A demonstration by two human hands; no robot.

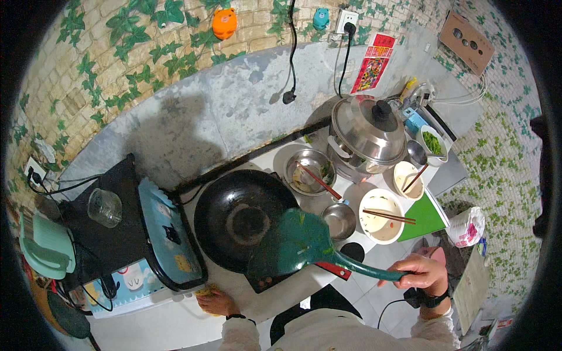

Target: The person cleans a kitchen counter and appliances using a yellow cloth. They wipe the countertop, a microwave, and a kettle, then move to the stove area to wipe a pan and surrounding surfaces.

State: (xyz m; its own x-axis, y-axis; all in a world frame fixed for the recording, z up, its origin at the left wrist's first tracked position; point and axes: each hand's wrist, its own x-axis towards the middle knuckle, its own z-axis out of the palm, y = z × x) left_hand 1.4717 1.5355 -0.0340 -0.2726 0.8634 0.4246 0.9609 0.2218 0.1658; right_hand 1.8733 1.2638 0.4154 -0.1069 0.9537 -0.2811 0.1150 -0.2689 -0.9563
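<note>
My right hand grips the handle of a large green spatula, whose broad blade is over the right side of a black wok. Below the wok, a dark cooktop partly shows. My left hand is closed on a yellow cloth or sponge on the white countertop, left of the wok's lower edge; much of the yellow item is hidden under the fingers. A steel bowl with greens and chopsticks stands behind the wok. Nearer the spatula are a small empty steel bowl and a white bowl with chopsticks across it.
A lidded steel pot stands at the back right, beside a ladle, a cream bowl and a bowl of greens. A black-topped shelf with a glass jar and a mint basket stands at left.
</note>
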